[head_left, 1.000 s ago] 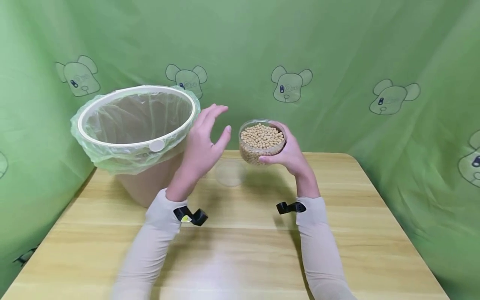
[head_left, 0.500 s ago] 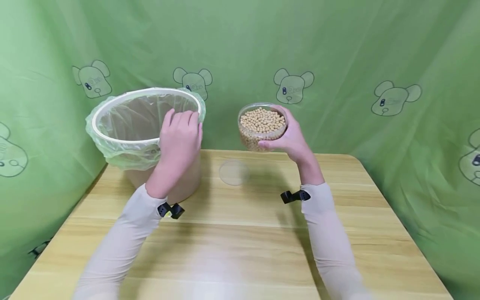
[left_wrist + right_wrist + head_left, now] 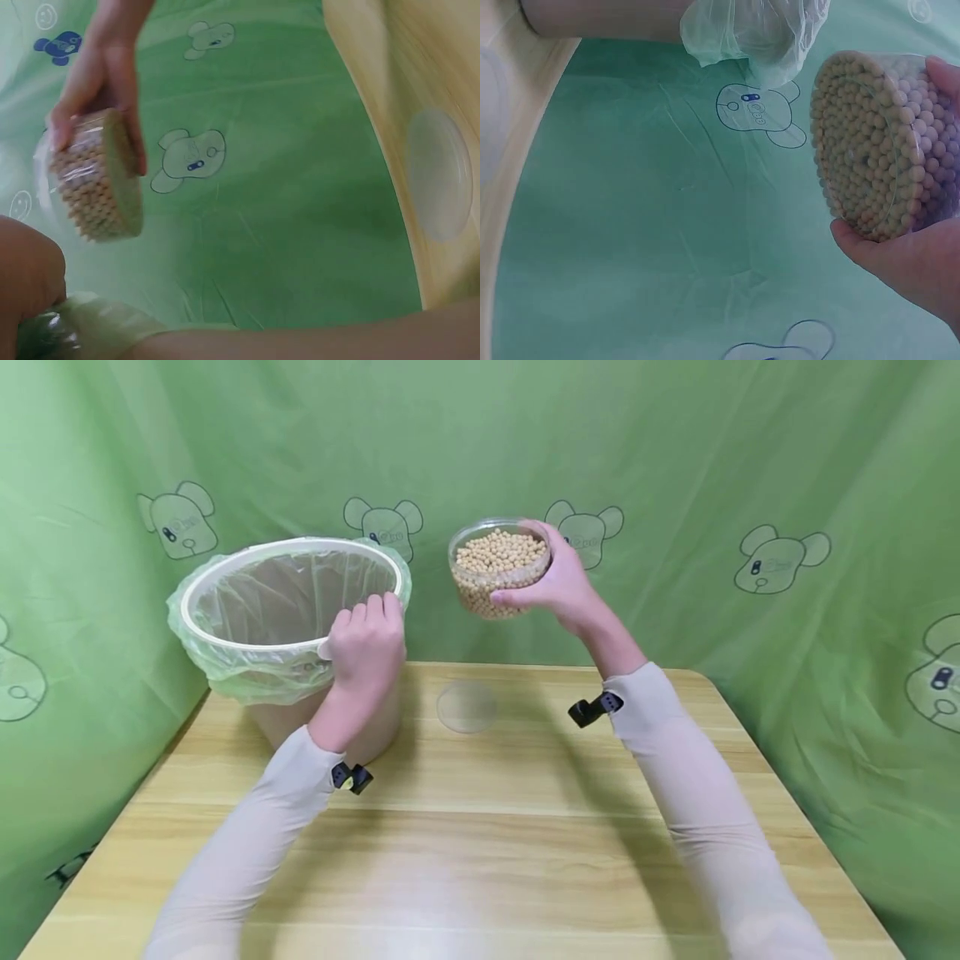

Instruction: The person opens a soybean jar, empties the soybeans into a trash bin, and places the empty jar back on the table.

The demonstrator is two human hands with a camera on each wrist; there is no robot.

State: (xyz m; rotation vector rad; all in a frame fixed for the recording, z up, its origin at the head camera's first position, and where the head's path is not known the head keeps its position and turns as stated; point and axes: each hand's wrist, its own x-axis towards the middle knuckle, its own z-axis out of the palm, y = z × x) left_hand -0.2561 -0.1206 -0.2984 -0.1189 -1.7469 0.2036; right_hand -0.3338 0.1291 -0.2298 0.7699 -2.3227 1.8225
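Two hands: both are working at once, one on the bin, one on the jar.
Step in hand: the right hand [image 3: 558, 585] is holding a clear jar of soybeans [image 3: 498, 566] up in the air, level and open-topped, just right of the bin's rim; judging by this, the jar is being brought toward the bin.
Left hand [image 3: 366, 643]: it is gripping the near right rim of the lined waste bin [image 3: 225, 643], fingers curled over the white ring, steadying it.
Right hand's hold: thumb and fingers are wrapping round the jar's side wall, clamped on it; the right wrist view is showing the fingertips under its base.
Arm pose: the right forearm is rising from the table's edge, wrist bent toward the bin; the left forearm is lying low across the wooden table [image 3: 525, 852].
Lid: a clear round lid [image 3: 467, 707] is lying flat on the table between the arms.
Next move calls for: probably carrying the jar over the opening before tilting, so no beans are falling outside the green liner.
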